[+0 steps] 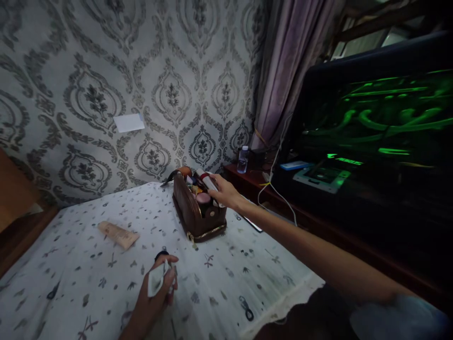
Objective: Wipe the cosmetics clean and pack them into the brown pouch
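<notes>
Low in the view, my left hand (155, 288) is closed around a crumpled white piece (156, 278) that looks like a tissue; a dark band circles something by its fingers. My right hand (224, 190) reaches to an open brown toiletry bag (186, 208) and grips a white tube with a dark red band (208, 180), at the bag's mouth. Inside the bag, a pink round lid (203, 198) shows among several small items, partly hidden. Left of the bag, a beige squeeze tube (118, 234) lies flat on the patterned bedsheet (81, 264).
Behind the bag lies an orange-brown rounded object (184, 171), partly hidden. A clear bottle (243, 159) stands on the dark red desk (231, 169). A large screen (375, 127) fills the right side. A phone-like edge (254, 225) shows under my right forearm. White cables (281, 141) hang nearby.
</notes>
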A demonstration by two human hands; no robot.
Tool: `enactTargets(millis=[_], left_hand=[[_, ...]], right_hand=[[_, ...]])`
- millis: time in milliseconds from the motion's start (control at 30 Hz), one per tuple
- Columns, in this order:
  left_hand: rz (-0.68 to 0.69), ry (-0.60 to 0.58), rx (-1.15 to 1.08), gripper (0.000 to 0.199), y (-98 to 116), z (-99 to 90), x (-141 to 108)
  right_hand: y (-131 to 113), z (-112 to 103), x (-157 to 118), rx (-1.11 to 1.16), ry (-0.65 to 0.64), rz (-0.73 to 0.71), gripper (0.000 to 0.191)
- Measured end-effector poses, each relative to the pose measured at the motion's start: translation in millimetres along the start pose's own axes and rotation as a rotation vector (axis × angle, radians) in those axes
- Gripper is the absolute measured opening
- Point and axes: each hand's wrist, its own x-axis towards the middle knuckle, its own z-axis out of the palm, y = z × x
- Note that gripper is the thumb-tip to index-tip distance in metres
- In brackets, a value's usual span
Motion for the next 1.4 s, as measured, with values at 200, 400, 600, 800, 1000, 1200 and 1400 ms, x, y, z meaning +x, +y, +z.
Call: enactTargets(millis=[200,400,600,800,1000,1200,1400], left_hand=[[-0.021,-0.002,0.007,0.052,-4.1,-0.7,3.1],[0.028,-0.073,0.014,0.051,-6.8,-1.1,3.8],[0.040,-0.201,0.045,0.050,-13.8,-3.3,5.5],[0.018,-0.300,0.116,0.053,-22.7,-11.0,14.7],[0.016,-0.267,0.105,0.053,-29.6,-13.4,15.3],[0.032,-0.354,0.117,0.052,-31.8,-13.9,18.4],[0.016,-0.405,0.135,0.051,-35.5,-15.8,20.9]], right_hand=[[-15.4,13.8,27.8,-0.486,-0.104,-0.071,0.039],[-11.5,34.2,36.9,-0.570,-0.183,-0.093,0.042],[-4.5,29.0,44.2,-0.594,-0.276,-0.142,0.048],[-1.4,30.2,51.5,-0.586,-0.321,-0.119,0.040],[-4.0,27.0,53.9,-0.569,-0.317,-0.077,0.043],[-16.9,29.3,41.5,-0.645,-0.224,-0.021,0.042],[-17.0,35.4,42.2,-0.759,-0.216,-0.027,0.032]])
